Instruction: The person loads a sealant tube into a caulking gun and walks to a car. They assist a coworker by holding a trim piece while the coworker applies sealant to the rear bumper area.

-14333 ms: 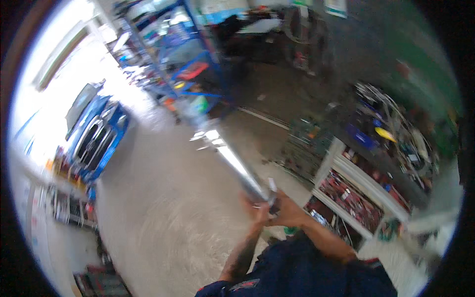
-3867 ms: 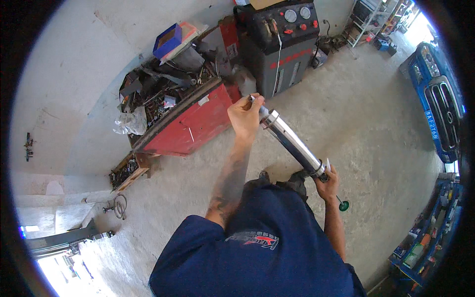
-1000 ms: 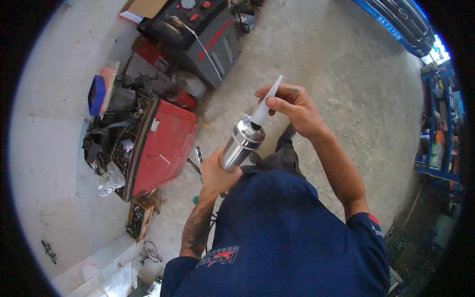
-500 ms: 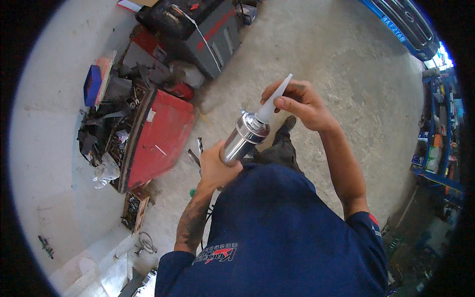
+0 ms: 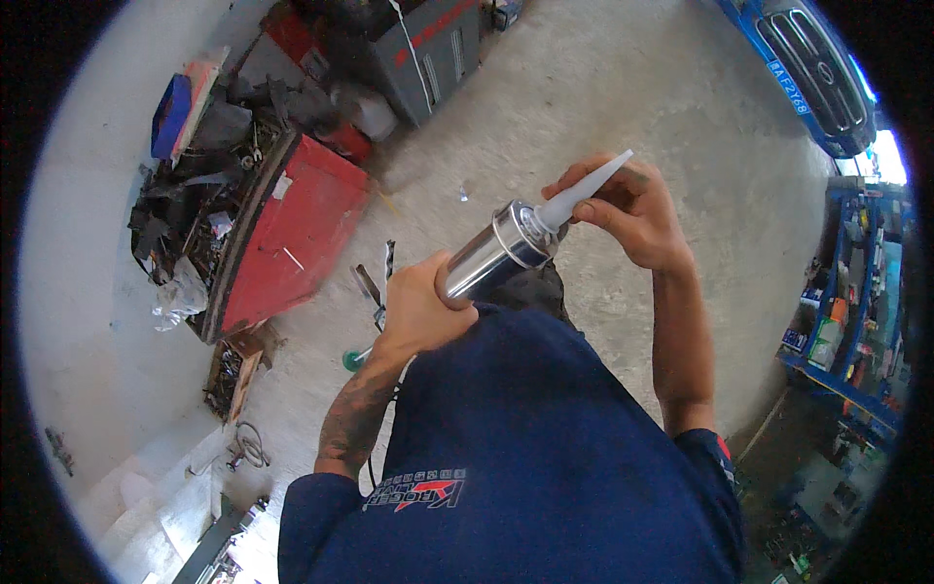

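A shiny silver caulking gun (image 5: 494, 255) is held slanting up to the right in front of my body. My left hand (image 5: 418, 304) is wrapped round the lower end of its barrel. From the gun's front cap sticks a long white tapered nozzle (image 5: 587, 189). My right hand (image 5: 637, 216) pinches this nozzle near its base, thumb below and fingers curled behind it. Its pointed tip stays in sight above the fingers. Metal handle parts (image 5: 368, 285) show just left of my left hand; the rest of the handle is hidden.
To the left stands a red cabinet (image 5: 297, 234), its top heaped with tools and scraps. A grey and red machine (image 5: 428, 63) is behind it. At far right are blue shelves (image 5: 851, 311) with goods, and a blue vehicle (image 5: 812, 73) beyond. Concrete floor (image 5: 623, 88) lies ahead.
The gun has tilted further to the right, and its nozzle points more rightward. Both hands keep their grip; my right hand has shifted right along with the nozzle. The whole view has turned slightly.
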{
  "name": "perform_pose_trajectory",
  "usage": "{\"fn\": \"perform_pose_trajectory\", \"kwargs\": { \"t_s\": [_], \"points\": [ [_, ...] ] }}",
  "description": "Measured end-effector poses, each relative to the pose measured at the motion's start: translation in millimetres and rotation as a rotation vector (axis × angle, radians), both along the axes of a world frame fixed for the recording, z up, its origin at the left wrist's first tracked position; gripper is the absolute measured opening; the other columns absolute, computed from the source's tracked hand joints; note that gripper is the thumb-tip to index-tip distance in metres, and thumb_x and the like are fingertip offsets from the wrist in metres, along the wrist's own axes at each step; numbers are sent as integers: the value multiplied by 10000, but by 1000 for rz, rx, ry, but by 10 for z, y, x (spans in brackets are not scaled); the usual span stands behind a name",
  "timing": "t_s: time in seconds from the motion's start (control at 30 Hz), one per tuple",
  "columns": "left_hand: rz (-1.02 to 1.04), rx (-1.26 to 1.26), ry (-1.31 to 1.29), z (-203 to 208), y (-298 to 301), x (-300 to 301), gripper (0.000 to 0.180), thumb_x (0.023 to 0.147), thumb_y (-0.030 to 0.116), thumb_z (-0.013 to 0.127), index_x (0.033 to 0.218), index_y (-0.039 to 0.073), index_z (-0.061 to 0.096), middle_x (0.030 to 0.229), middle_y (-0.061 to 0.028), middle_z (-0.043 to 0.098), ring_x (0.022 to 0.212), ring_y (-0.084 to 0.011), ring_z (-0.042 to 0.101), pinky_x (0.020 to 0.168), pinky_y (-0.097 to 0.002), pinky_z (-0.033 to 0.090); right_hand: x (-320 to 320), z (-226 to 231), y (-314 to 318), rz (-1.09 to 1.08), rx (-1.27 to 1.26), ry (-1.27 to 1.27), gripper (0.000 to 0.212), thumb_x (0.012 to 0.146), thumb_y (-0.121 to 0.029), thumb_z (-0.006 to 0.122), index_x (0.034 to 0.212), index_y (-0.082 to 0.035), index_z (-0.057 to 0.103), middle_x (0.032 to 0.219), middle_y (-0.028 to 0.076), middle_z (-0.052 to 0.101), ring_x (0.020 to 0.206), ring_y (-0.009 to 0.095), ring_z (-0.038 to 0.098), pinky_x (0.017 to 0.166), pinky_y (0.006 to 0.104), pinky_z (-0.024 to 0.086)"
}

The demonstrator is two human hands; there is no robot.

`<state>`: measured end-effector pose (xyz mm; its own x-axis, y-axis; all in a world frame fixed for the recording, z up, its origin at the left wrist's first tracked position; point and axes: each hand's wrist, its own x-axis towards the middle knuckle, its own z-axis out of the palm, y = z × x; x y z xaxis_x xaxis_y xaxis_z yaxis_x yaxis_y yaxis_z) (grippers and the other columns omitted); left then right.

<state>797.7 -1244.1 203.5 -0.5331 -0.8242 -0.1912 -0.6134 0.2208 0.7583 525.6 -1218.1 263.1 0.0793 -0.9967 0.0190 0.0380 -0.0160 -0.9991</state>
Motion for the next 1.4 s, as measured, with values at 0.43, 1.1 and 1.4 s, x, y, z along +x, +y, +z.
{"fn": "perform_pose_trajectory", "kwargs": {
  "t_s": [0.43, 1.1, 1.4],
  "points": [
    [-76, 59, -42, 119, 71, -52, 326, 566, 181, 714, 841, 56, 591, 715, -182, 621, 734, -386, 620, 665, -448, 486, 92, -79, 275, -261, 0, 99, 254, 793, -90, 730, 983, 24, 607, 923, 124, 672, 828, 174, 642, 732, 302, 525],
    [-48, 12, -14, 206, 110, -65, 273, 566, 169, 663, 794, 48, 575, 657, -173, 589, 673, -390, 604, 620, -446, 476, 270, -34, 359, -414, 121, 115, 371, 682, -54, 810, 983, 60, 627, 895, 116, 675, 817, 163, 647, 719, 282, 520],
    [-68, 52, 38, 190, 96, -35, 275, 562, 166, 664, 787, 46, 560, 641, -176, 574, 654, -392, 590, 617, -447, 471, 223, 18, 281, -203, -14, -219, 391, 731, -69, 766, 1058, 69, 600, 982, 172, 673, 894, 213, 656, 828, 324, 521]
  ]
}}
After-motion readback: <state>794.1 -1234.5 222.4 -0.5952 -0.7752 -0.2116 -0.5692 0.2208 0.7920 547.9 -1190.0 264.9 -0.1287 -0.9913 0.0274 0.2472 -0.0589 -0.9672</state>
